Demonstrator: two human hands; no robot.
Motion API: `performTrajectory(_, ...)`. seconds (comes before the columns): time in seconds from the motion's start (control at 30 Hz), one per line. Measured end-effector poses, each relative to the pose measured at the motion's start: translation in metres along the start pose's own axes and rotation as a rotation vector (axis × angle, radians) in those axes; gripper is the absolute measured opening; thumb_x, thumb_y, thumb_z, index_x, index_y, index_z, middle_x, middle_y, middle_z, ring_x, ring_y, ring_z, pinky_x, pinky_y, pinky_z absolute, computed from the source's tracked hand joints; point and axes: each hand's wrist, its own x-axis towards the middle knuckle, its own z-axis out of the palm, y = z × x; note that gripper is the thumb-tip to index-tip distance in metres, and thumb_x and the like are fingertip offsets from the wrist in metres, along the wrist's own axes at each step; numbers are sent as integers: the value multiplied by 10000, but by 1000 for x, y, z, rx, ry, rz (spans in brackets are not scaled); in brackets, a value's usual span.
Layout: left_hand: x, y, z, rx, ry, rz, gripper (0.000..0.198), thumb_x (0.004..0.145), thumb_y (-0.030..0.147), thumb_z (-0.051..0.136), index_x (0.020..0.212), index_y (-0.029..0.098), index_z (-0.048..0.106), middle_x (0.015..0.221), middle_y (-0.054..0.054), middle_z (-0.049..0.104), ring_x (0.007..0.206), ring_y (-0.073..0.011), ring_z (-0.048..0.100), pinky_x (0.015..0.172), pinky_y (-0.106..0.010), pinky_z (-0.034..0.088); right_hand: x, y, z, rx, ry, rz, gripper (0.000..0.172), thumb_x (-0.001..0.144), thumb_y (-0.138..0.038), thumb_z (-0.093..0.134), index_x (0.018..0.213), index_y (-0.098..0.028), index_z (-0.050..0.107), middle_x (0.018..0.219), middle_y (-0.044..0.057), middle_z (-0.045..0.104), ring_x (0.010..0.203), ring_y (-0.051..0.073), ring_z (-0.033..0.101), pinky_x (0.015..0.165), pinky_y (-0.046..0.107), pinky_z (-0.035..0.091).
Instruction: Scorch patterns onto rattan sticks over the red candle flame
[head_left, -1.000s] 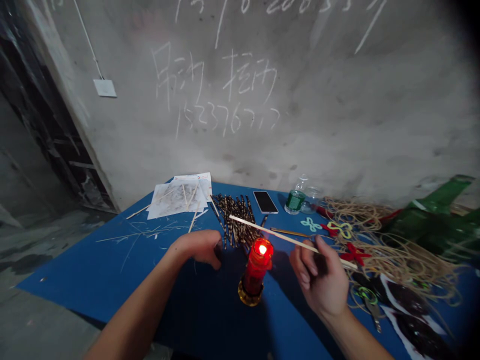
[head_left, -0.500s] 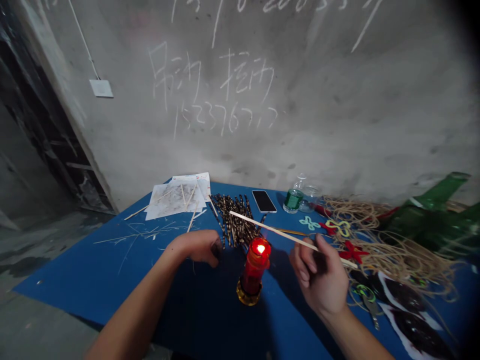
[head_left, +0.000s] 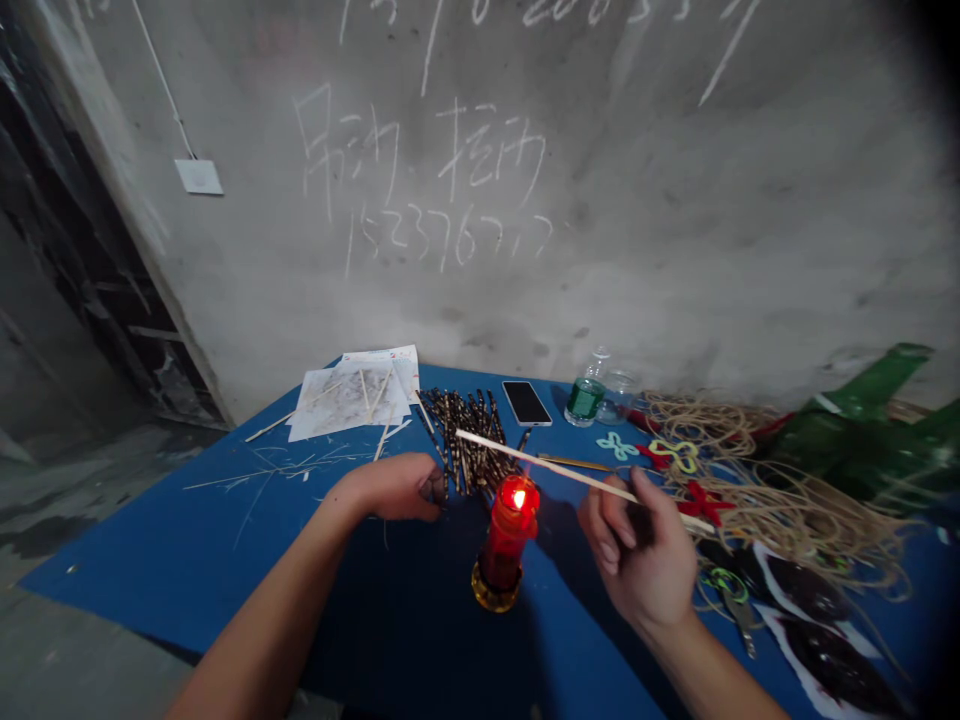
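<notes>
My right hand [head_left: 641, 555] is shut on a long pale wooden strip [head_left: 570, 473], which slants up and left above a lit red candle [head_left: 508, 535] with a gold base. Its flame sits just below the strip. My left hand [head_left: 390, 487] rests with curled fingers beside a heap of scorched, dark-banded sticks [head_left: 466, 450]. Something dark shows at its fingertips, and a thin sliver lies below the palm. I cannot tell whether that hand holds either one.
The blue table [head_left: 225, 560] carries papers with sticks [head_left: 349, 400], a phone [head_left: 526, 403], a green-filled bottle [head_left: 586, 397], and a glass jar [head_left: 619, 398]. Tangled twine [head_left: 787, 510], knotted ornaments, and green plastic [head_left: 862, 450] fill the right. A chalk-marked concrete wall stands behind.
The whole view has drifted slightly, with things shifting left and up. My left hand has moved a little up and left. The strip stays in my right hand above the flame.
</notes>
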Motion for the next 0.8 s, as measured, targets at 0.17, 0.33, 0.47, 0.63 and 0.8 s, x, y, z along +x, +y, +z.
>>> performTrajectory(0.17,2,-6,2,26,0,-76,257,668,283,835,908,196,797,731,13,680,637,-161,561,542,-267,353,-1,2,-1,-48,-26,28,648,985,-538,595,409,-261,487,356,-19,371,323,113,322,381,334,180)
performTrajectory(0.33,4,-8,4,32,-37,-67,179,689,281,812,830,172,815,678,-2,689,607,-157,527,548,-275,355,0,7,-2,-82,-63,41,670,997,-547,599,406,-249,491,360,-23,371,312,107,330,387,331,154)
performTrajectory(0.47,4,-7,5,25,-70,-32,123,706,259,771,781,164,795,617,19,642,606,-147,508,549,-269,342,-1,10,-4,-101,-86,68,677,1000,-566,596,416,-244,480,374,-24,377,316,105,333,385,320,156)
performTrajectory(0.63,1,-3,6,-10,-70,-24,78,685,188,717,624,166,674,550,44,545,572,-129,457,522,-263,316,-3,12,-6,-122,-98,74,678,1016,-561,579,427,-240,479,378,-23,378,319,107,331,383,310,155)
performTrajectory(0.8,0,0,7,-27,-81,-38,123,668,196,692,583,185,604,562,43,549,588,-141,477,523,-265,331,-3,12,-4,-144,-119,116,680,1009,-586,576,433,-237,486,372,-19,391,318,106,323,384,301,171)
